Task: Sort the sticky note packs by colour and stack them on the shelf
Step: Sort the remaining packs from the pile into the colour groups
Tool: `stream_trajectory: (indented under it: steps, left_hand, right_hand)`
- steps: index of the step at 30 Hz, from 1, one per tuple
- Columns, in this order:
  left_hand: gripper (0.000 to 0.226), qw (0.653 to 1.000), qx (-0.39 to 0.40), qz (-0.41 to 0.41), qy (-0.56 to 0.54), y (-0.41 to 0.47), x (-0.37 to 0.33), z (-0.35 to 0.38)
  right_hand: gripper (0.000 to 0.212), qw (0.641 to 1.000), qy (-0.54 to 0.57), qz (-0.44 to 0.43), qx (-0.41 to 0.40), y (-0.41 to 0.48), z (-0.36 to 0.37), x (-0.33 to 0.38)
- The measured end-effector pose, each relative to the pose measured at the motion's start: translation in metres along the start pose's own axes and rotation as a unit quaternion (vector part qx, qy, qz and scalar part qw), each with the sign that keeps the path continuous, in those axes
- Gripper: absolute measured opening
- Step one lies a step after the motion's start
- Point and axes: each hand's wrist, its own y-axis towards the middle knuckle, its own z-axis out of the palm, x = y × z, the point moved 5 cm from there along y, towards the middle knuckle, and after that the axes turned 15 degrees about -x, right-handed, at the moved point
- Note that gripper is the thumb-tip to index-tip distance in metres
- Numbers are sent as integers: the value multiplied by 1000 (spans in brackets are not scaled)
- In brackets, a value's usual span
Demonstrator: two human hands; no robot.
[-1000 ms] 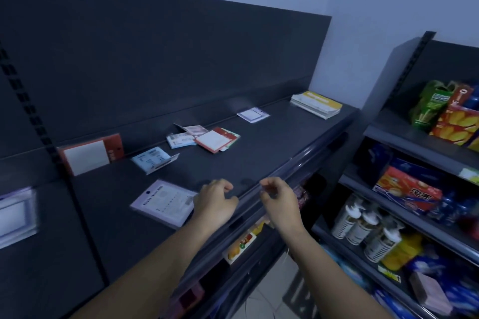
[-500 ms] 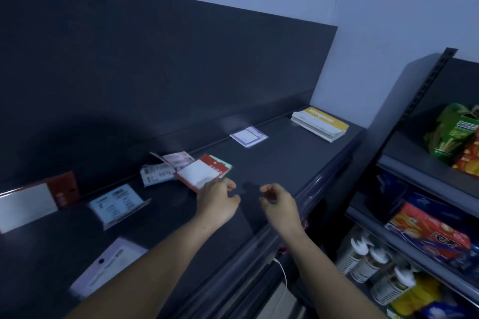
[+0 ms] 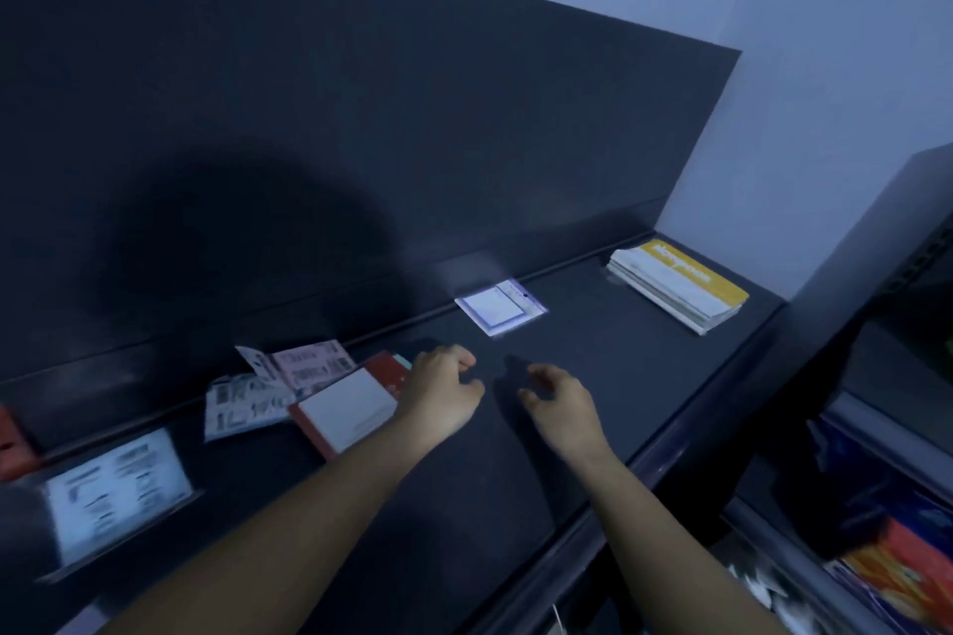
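Both hands have been advanced to centre frame: left hand (image 3: pixel 443 392) curled at the red sticky note pack (image 3: pixel 350 410), grip not determinable; right hand (image 3: pixel 559 402) loosely curled, empty; pick-up judged imminent.

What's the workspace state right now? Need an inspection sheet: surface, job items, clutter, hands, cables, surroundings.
Surface: dark shelf, flat, dimly lit.
Job's things: yellow stack at the right end; purple pack alone by the back panel; red pack, pink pack and pale printed pack overlapping; blue pack at the left, blurred.
Clutter: nothing seen.
Hands: left hand curled over the red pack's corner, grip unclear; right hand loosely curled, holding nothing.
Cables: thin pale strand under the front edge, possibly a cord.
Surroundings: dark back panel; neighbouring rack with packaged goods at the right.
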Motion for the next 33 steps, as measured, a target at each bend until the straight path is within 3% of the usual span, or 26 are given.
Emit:
stream_trajectory:
  steps: [4,8,10,14,18,22,26,30,33]
  left_hand:
    - [41,996,5,-82,-33,32,0,28]
    - [27,971,-46,-193,-132,63,-2,52]
    - [26,954,-68,-235,-173,75,-5,65]
    - [17,890,-128,-311,-309,97,-19,80]
    - [25,829,-163,-366,-391,115,-24,91]
    - [8,777,-210,-428,-412,124,-24,99]
    - [6,772,-209,-443,-406,121,-23,108]
    - [19,768,-236,-427,-415,107,-19,102]
    - [18,754,-264,-406,-445,92,-25,90]
  right_hand:
    - [49,999,-3,-22,41,43,13,-12]
    - [44,994,-20,-78,79,93,23,-17]
    - [53,987,-29,-104,120,112,30,-20]
    - [64,968,-85,-160,171,139,43,-28]
    - [56,966,-47,-199,158,155,45,-35]
    - [45,967,-6,-217,134,163,43,-39]
    - [32,972,93,-182,120,166,37,-37]
    - [4,974,166,-139,68,169,29,-36]
    - [19,966,255,7,44,165,26,-43]
